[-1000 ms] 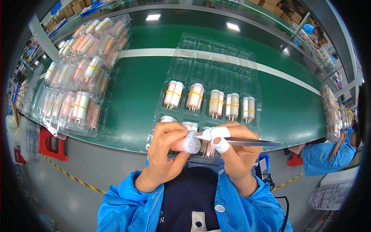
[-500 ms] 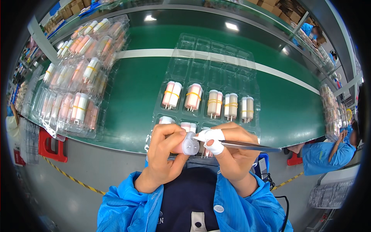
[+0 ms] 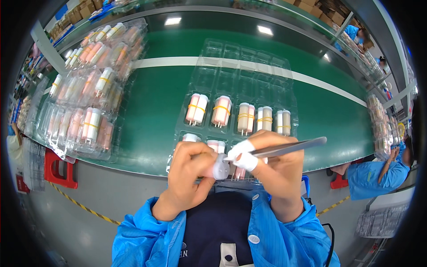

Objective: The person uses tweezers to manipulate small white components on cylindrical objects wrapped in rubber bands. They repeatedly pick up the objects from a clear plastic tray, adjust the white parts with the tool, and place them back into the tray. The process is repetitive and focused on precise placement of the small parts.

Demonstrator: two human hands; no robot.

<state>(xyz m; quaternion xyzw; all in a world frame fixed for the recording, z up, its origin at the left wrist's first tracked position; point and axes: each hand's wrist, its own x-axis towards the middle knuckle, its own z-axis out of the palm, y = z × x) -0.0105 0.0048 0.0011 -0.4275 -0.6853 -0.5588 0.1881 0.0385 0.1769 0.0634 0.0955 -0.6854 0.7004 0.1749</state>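
My left hand (image 3: 189, 171) is closed round a small pinkish cylinder whose pale greyish end cap (image 3: 221, 167) faces right. In my right hand (image 3: 279, 171) is a pair of metal tweezers (image 3: 296, 146), pinched between the thumb and forefinger, both wrapped in white coverings. The tweezers' tip comes close to the cap's upper edge; whether it touches I cannot tell. Just beyond the hands lies a clear plastic tray (image 3: 183, 124). Its middle row holds several pairs of white, pink and beige cylinders (image 3: 221, 111) with yellow bands and thin pins. My hands partly hide the nearer row.
The tray rests on a green work surface (image 3: 155, 102) crossed by a white stripe. Stacked trays of similar cylinders (image 3: 91, 124) stand on the left, with more trays (image 3: 380, 129) far right. A red stool (image 3: 60, 169) is below left. A co-worker in blue (image 3: 373, 178) sits at right.
My right hand has shifted slightly, and the tweezers' back end has swung upward while the tip stays by the cap. My left hand and the cylinder have barely moved.
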